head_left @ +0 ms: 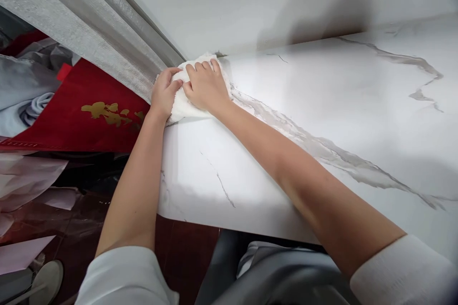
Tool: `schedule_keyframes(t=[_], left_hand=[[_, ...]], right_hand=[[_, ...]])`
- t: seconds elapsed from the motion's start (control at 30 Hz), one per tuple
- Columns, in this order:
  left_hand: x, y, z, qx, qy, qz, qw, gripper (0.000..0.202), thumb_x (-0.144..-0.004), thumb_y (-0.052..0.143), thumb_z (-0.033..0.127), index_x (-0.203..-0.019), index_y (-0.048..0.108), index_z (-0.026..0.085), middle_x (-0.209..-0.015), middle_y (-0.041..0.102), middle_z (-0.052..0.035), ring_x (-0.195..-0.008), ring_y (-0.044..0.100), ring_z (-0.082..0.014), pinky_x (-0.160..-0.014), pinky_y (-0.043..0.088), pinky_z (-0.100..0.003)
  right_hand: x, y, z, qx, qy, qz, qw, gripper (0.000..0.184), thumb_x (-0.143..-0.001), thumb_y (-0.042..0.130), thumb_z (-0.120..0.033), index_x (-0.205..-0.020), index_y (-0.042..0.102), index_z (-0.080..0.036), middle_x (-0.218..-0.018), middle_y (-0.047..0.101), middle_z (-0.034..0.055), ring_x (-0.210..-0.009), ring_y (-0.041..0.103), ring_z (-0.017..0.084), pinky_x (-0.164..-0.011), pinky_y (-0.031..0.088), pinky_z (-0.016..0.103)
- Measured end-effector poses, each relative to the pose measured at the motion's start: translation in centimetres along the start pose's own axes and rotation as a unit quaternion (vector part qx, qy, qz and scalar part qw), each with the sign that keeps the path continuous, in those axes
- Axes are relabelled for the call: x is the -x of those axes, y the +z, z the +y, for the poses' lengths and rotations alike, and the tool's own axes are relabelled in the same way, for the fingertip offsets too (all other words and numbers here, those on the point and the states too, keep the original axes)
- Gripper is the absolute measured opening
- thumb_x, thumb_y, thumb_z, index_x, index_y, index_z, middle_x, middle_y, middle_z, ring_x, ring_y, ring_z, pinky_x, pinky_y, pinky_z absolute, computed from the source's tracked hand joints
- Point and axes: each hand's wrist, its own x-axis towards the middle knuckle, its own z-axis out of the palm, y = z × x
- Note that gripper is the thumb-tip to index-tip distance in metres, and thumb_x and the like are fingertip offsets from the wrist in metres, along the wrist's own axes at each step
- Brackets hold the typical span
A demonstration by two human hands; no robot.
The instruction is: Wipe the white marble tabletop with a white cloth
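A white cloth (189, 105) lies bunched at the far left corner of a white marble-patterned tabletop (200, 171), close to the wall. My left hand (165, 93) grips the cloth's left side, thumb and fingers closing on it next to the curtain. On top of the cloth sits my right hand (207, 83), palm down, its fingers bent over the fabric and gripping it. Both arms reach forward across the table. The underside of the cloth is hidden.
A grey curtain (89, 24) hangs along the table's left end. Beyond it are a red bag (93, 124) with a gold print and folded clothes (25, 86). A pale wall (222, 5) rises behind the tabletop. Pinkish sheets (28, 181) and a round base (48, 281) are at lower left.
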Motion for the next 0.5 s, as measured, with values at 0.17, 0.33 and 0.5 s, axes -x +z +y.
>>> schedule_keyframes(t=[0.17, 0.33, 0.5], left_hand=[[-1.3, 1.0, 2.4, -0.016, -0.06, 0.03, 0.998, 0.032, -0.092, 0.051, 0.012, -0.12, 0.062, 0.022, -0.124, 0.064, -0.0033, -0.121, 0.053, -0.0239, -0.108, 0.038, -0.044], [-3.0, 1.6, 3.2, -0.026, -0.061, 0.027, 0.997, 0.034, -0.09, 0.051, 0.013, -0.122, 0.063, 0.02, -0.126, 0.064, -0.0038, -0.123, 0.054, -0.0239, -0.109, 0.039, -0.045], [-3.9, 2.0, 3.4, -0.024, -0.067, 0.022, 0.997, 0.034, -0.091, 0.051, 0.014, -0.123, 0.063, 0.018, -0.127, 0.065, -0.0024, -0.123, 0.055, -0.0235, -0.109, 0.04, -0.044]], right_hand=[[-1.8, 0.3, 1.9, 0.009, -0.01, 0.009, 1.0, 0.049, -0.096, 0.027, -0.039, -0.113, 0.066, -0.013, -0.111, 0.068, 0.0132, -0.12, 0.056, 0.024, -0.115, 0.026, 0.047], [-3.2, 0.4, 3.5, 0.035, -0.023, 0.007, 0.999, 0.05, -0.092, 0.027, -0.034, -0.114, 0.064, -0.008, -0.112, 0.068, 0.0146, -0.117, 0.057, 0.024, -0.111, 0.03, 0.048], [-5.7, 3.3, 5.9, -0.025, -0.055, 0.054, 0.997, 0.083, -0.09, 0.003, -0.058, -0.109, 0.066, -0.008, -0.103, 0.072, 0.0188, -0.129, 0.05, 0.027, -0.111, 0.028, 0.051]])
